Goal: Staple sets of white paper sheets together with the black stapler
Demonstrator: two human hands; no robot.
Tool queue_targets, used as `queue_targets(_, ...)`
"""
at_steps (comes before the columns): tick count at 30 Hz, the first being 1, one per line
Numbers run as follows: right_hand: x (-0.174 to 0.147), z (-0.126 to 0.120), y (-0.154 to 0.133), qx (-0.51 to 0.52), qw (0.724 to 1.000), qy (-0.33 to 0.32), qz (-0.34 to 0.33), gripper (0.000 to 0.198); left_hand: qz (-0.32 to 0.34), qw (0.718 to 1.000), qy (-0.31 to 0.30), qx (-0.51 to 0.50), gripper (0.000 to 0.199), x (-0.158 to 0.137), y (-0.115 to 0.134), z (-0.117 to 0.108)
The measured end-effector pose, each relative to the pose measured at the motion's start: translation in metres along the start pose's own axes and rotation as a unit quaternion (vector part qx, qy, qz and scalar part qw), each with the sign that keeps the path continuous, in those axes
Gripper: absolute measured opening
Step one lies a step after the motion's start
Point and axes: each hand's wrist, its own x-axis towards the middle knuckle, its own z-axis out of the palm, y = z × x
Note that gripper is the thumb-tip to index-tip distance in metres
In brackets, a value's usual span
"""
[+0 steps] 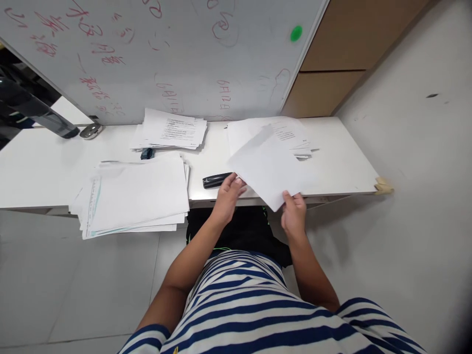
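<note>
A few white paper sheets (271, 169), tilted with one corner toward me, hang over the table's front edge. My right hand (294, 214) pinches their lower right edge between thumb and fingers. At their left corner, my left hand (225, 199) is closed on the edge with the thumb on top. Just behind my left hand lies a black stapler (216, 180), its right end partly covered by the fingers. Beneath and behind the held sheets is a stack of printed papers (243, 129), partly hidden.
A large paper pile (140, 196) overhangs the front edge of the white table (335, 162) at left. Behind it are a printed stack (177, 130) and a small dark object (147, 153). A mouse (90, 131) and a dark bottle (40, 110) are far left. A whiteboard (191, 54) stands behind.
</note>
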Motion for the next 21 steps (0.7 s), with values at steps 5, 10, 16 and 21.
queue_targets(5, 0.033, -0.049, -0.007, -0.068, 0.997, -0.018, 0.018, 0.030, 0.219, 0.861, 0.056, 0.456, 0.043, 0.012, 0.019, -0.044)
queue_targets(10, 0.036, -0.067, -0.007, -0.095, 0.987, -0.075, 0.102, 0.035, 0.204, 0.664, 0.046, 0.718, 0.048, 0.037, 0.008, -0.067)
queue_targets(16, 0.033, -0.070, -0.007, -0.140, 0.969, -0.138, 0.150, 0.037, 0.197, 0.634, 0.030, 0.747, 0.037, 0.045, 0.000, -0.077)
queue_targets(21, 0.033, -0.069, -0.008, -0.165, 0.958, -0.164, 0.168, 0.036, 0.216, 0.640, 0.007, 0.737, 0.038, 0.045, 0.003, -0.082)
